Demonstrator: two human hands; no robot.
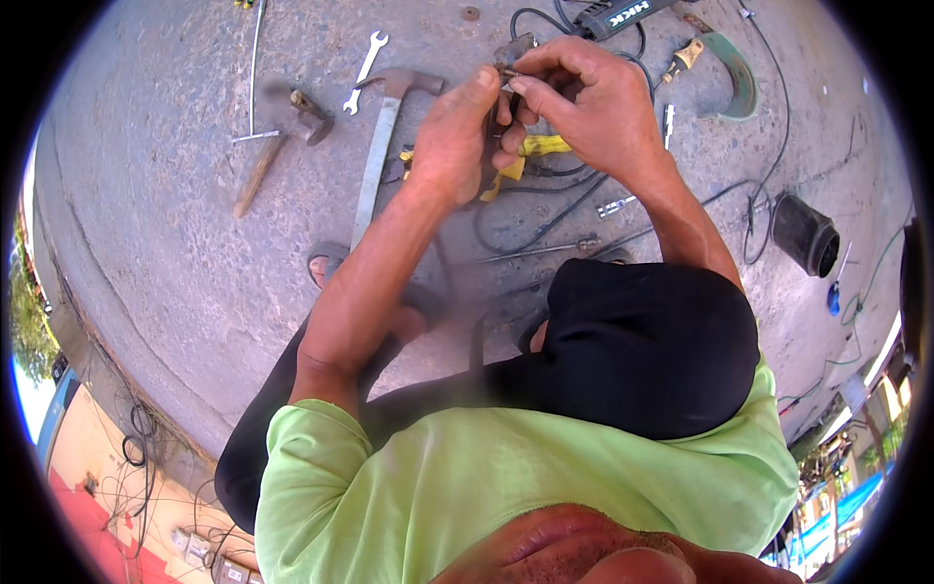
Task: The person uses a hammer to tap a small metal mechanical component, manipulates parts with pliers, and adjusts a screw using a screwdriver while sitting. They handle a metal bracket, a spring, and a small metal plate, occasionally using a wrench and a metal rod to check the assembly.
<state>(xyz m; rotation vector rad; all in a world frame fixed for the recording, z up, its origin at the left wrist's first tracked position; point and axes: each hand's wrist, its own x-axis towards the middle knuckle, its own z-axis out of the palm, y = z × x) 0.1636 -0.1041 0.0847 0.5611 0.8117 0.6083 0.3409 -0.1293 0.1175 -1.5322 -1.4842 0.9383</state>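
Both my hands meet in front of me, above the concrete floor. My left hand (455, 136) is closed around a dark, narrow part (492, 156), mostly covered by the fingers, so its kind does not show. Thumb and forefinger of my right hand (601, 105) pinch together at the upper end of that part; whatever is between them is too small to name. Yellow handles (543, 145), seemingly of a pliers-like tool, lie on the floor below the hands. A claw hammer (383, 136) with a metal handle lies just left of my left hand.
Left lie an open-end wrench (366, 73), a wooden-handled hammer (261, 175) and a T-shaped rod (255, 78). To the right are a corded power tool (618, 15), a screwdriver (685, 58), a curved green piece (742, 86) and a black cylinder (804, 236). Cables cross the floor.
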